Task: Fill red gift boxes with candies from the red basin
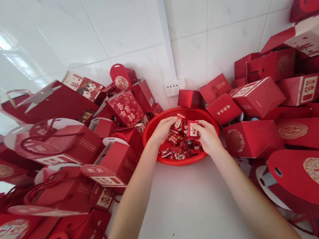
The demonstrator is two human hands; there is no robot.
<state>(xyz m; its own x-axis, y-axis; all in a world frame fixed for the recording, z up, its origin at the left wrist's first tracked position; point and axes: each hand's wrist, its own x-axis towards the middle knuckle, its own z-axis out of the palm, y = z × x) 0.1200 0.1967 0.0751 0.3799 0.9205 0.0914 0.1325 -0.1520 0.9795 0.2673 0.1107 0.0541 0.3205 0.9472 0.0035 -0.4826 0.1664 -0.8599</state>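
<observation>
2 hands over the bowl, and both are busy. From the head camera: the left hand [163,130] reaches in from the left and pinches a wrapped sweet [179,121] between thumb and fingertips, lifted just above the heap. The right hand [209,138] comes in opposite, fingers closed on a small packet [192,129], red with a white panel facing up at the camera. The 2 pieces sit close together, nearly touching, above the middle of the red basin [182,161]. Below them the loose sweets [180,150] lie in a shallow heap on the basin floor, all red and white wrappers, jumbled every way.

Handling, as I read it: these are light little things, crinkly film outside and something firm inside. The wrappers look slick, so a fingertip pinch across the short sides seems the sure hold, and nothing here looks likely to break. The wrapped sweet's long axis tilts from lower left to upper right, its far end aimed toward the wall socket [175,87]. The small packet stands nearer upright, long axis running away from the person, though the fingers hide its lower edge.

Around them: the basin rests at the back of a white tabletop [182,209], close to the tiled wall [124,23]. Red gift boxes [257,97] stack up on the right, and red gift bags [55,105] with more boxes crowd the left.
</observation>
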